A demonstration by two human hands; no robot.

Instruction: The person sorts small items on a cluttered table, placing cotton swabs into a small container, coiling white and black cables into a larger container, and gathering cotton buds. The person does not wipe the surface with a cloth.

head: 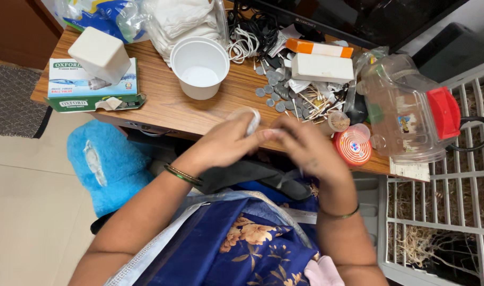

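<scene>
— Hands first: left hand curled, fingers closed around a small clear round lid, pinched near its rim, just above the near edge of the wooden tabletop

— And the right hand?

— Bent inward, fingertips meeting those of the left at the lid; blurred, so cannot tell whether gripping anything or only touching. Thin bangle on each wrist

— Nearest things on the tabletop?

— Just right of the right hand, small round container with orange-striped top, and beside it a small clear vial with a pale cap. Further right, large clear plastic jar lying on its side with a red lid

— Behind the hands?

— Scatter of coins mixed with thin wooden sticks, well within reach. Behind that, white rectangular box and an orange-and-white tube. White plastic cup upright, left of the coins, apart from both hands

— Far left?

— Green-and-white carton with a white square box resting on top, well apart from the hands. White coiled cables and folded white cloth in a bag at the back edge

— Below the tabletop?

— Blue floral fabric across the lap, fluffy blue cushion on the floor at left, white wire rack at right
</scene>
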